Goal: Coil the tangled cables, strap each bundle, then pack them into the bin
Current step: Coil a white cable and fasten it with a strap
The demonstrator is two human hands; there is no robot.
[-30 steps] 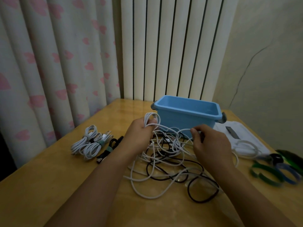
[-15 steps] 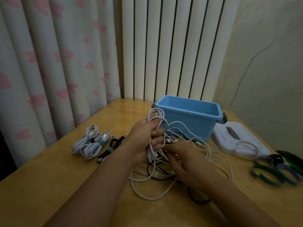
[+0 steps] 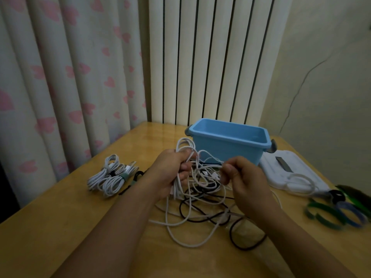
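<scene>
On the wooden counter (image 3: 60,227), the left hand (image 3: 170,173) grips upright white cable loops (image 3: 185,149); the right hand (image 3: 244,181), level beside it, pinches the strand running rightward.

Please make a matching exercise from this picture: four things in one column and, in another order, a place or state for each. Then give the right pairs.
Things
1. bin
2. white coil
3. strapped bundles
4. loose straps

Places or states
A. gripped in the left hand
B. at the right edge of the table
C. open, behind the tangle
D. lying left of the left hand

Pairs: 1-C, 2-A, 3-D, 4-B
</scene>
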